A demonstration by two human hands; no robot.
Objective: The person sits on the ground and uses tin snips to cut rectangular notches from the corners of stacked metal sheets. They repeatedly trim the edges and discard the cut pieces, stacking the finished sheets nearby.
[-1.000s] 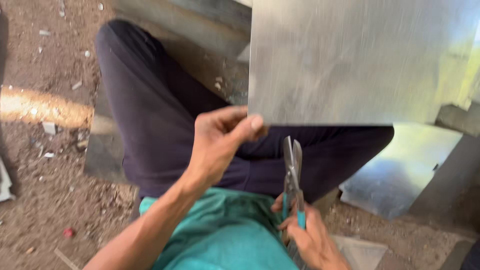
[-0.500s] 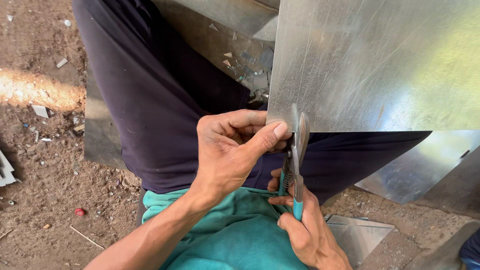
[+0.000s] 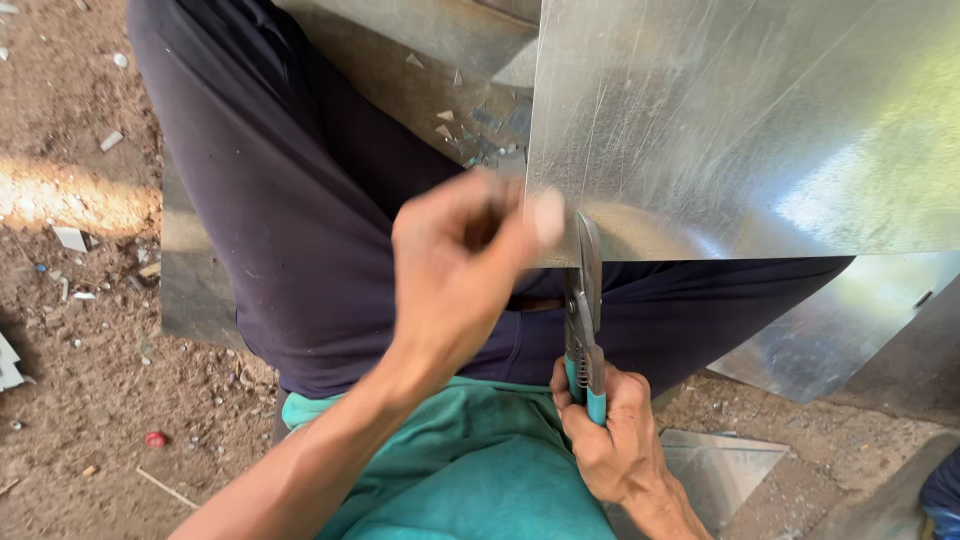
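Note:
A large shiny sheet of galvanised metal [image 3: 740, 120] lies across my lap, over my dark trousers [image 3: 280, 200]. My left hand [image 3: 460, 270] pinches the sheet's near left corner between thumb and fingers; it is blurred. My right hand [image 3: 610, 440] grips the teal handles of a pair of tin snips [image 3: 583, 320]. The snips point away from me, and their blades sit at the sheet's near edge, just right of my left thumb.
Bare dirt ground with small scraps and pebbles [image 3: 80, 240] spreads to the left. More metal sheets [image 3: 850, 320] lie on the ground at right, with an offcut [image 3: 720, 470] near my right wrist. Small metal trimmings [image 3: 470, 130] lie on a sheet ahead.
The view has moved closer to the sheet. My left hand has shifted along the sheet's near corner, and the snips' blades have come up to the edge beside my thumb.

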